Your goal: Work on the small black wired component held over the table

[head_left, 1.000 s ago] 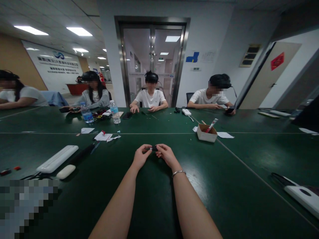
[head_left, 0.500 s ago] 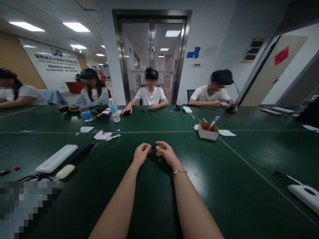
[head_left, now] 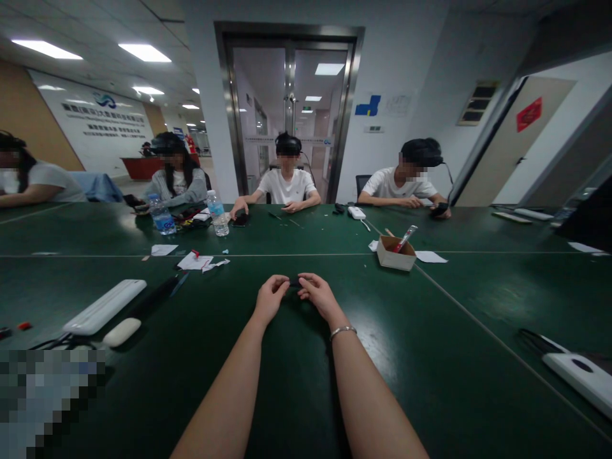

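1. Your left hand point(head_left: 271, 296) is nearly closed, its thumb and fingertips pinched on the near-left end of a small dark piece point(head_left: 294, 284). A fingertip grip, rather than a full palm, probably suits something so slight.
2. Your right hand point(head_left: 319, 296) pinches the other end between thumb and fingers, its remaining fingers loosely curled. Gripping from opposite sides likely keeps the piece from turning; its exact form is too small to tell.
3. The piece sits between your two hands, in front of you, just over the tabletop point(head_left: 296, 395). Whether it touches the surface, you cannot tell from this view. Your forearms angle inward, which seems to bring both sets of fingertips together in your line of sight.
4. Beyond your right hand and to its right stands an open box point(head_left: 396, 260) with a red-and-clear item point(head_left: 405, 240) leaning on its rim, presumably because it is too long to lie flat inside.
5. Well to the left of your left hand lie a long white case point(head_left: 106, 307) and a rounded white object point(head_left: 122, 333); that placing leaves your fingers elbow room.
6. Past your left hand, paper scraps point(head_left: 195, 261) lie flat.
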The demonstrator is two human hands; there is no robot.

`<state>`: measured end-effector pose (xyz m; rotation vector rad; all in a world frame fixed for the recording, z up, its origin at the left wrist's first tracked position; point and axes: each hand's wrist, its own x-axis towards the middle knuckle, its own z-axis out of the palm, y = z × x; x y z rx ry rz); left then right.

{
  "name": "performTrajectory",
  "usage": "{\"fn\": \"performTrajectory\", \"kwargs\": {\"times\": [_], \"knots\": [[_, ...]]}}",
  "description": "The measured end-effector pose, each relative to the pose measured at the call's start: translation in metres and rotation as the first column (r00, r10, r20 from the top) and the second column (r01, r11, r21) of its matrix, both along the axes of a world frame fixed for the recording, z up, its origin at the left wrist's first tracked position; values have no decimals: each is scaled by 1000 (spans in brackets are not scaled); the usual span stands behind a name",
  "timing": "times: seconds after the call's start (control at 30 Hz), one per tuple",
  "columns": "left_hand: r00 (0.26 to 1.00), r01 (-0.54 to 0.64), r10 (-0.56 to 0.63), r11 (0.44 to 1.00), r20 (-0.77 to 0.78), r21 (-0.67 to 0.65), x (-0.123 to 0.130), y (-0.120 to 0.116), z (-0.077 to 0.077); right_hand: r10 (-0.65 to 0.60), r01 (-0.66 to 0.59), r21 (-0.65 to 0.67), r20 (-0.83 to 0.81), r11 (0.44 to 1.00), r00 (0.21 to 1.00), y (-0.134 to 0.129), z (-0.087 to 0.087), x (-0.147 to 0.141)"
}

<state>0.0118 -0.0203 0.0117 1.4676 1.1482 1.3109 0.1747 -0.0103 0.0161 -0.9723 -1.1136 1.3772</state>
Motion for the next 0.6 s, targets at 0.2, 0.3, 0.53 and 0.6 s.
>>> {"fn": "performTrajectory", "kwargs": {"times": [0.2,0.3,0.53,0.6], "knots": [[1000,-5,5,1000,7,26,2,1,-1,45,-44,-33,16,998,999,3,0,0],[1000,-24,24,1000,-1,-3,2,4,-1,60,-61,-41,-19,997,998,1,2,2],[1000,-17,17,1000,-10,-20,1,3,4,83,-87,-81,-45,993,995,-1,6,2],[1000,-18,18,1000,-23,-10,2,2,4,86,-86,-75,3,993,996,-1,6,1]]}}
